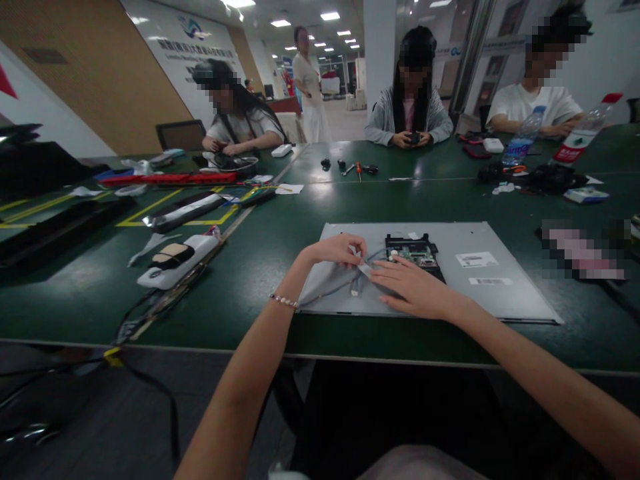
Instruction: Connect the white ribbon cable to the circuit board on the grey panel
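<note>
A flat silver panel [450, 233] lies on the green table, with a black-framed circuit board [424, 256] and two white labels on it. Over the panel's left part, my left hand [341, 250] pinches the end of a small whitish strip [367, 269]. My right hand [413, 288] lies low over the panel beside the board, fingers spread and pointing left, its fingertips at the strip's other end. Thin grey cables [330, 291] run across the panel's left side beneath my hands.
Left on the green table [250, 267] are a white device [175, 260] with cables and long black parts. Small tools [359, 172] lie beyond the panel. Bottles [523, 137] and a blurred pink item [583, 252] are right. Several people are across the table.
</note>
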The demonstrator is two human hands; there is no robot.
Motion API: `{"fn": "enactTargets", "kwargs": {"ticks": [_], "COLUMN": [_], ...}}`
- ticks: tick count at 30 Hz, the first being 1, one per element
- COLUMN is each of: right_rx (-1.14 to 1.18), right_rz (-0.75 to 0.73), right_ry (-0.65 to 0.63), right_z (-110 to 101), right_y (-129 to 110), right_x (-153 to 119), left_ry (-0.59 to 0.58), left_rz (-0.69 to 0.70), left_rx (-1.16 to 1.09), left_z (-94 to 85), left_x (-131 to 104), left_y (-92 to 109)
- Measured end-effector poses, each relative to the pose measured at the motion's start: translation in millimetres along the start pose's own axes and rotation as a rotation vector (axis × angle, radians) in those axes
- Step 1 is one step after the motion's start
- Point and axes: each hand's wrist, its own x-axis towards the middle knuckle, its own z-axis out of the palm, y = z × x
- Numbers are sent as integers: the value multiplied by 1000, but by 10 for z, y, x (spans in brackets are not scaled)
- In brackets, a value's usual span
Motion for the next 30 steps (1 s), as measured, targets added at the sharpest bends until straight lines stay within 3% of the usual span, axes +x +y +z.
{"fn": "enactTargets", "kwargs": {"ticks": [4,10,14,23,30], "right_rx": [-10,17,49,90,93], "right_rz": [-16,-18,-11,-12,9], "right_ry": [-23,-25,-3,12,10], "right_z": [24,11,8,15,-2], "right_y": [-11,-23,-30,-15,-31], "right_x": [9,-2,-6,-12,2], "left_ry": [13,148,137,102,127], "left_rz": [34,111,180,70,149], "left_rx": [137,370,378,230,454], "left_z": [-12,3,13,-75,33], "left_x": [12,48,63,41,89], "left_y": [4,11,28,-166,12]}}
